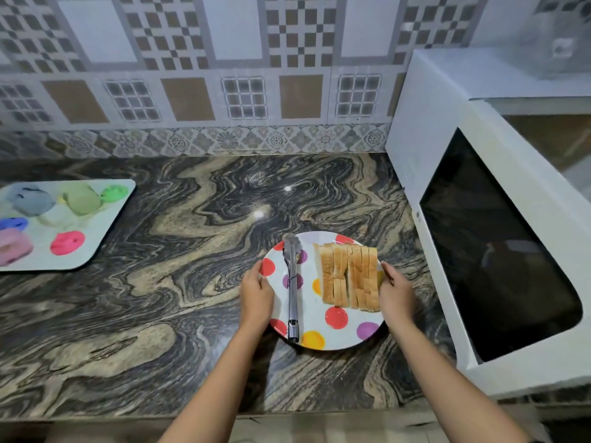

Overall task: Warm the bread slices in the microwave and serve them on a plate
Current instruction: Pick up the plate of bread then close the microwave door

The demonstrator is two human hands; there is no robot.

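A white plate with coloured dots (pixel 335 327) rests on the marbled counter. Several bread slices (pixel 350 276) lie in a row on its right half. Metal tongs (pixel 291 282) lie shut along its left half. My left hand (pixel 256 292) grips the plate's left rim and my right hand (pixel 395 290) grips its right rim, beside the bread. The white microwave (pixel 499 244) stands to the right with its dark-windowed door shut.
A white tray (pixel 105 231) with several colourful cups and lids sits at the counter's left. The tiled wall runs along the back. The counter's front edge lies just below my forearms.
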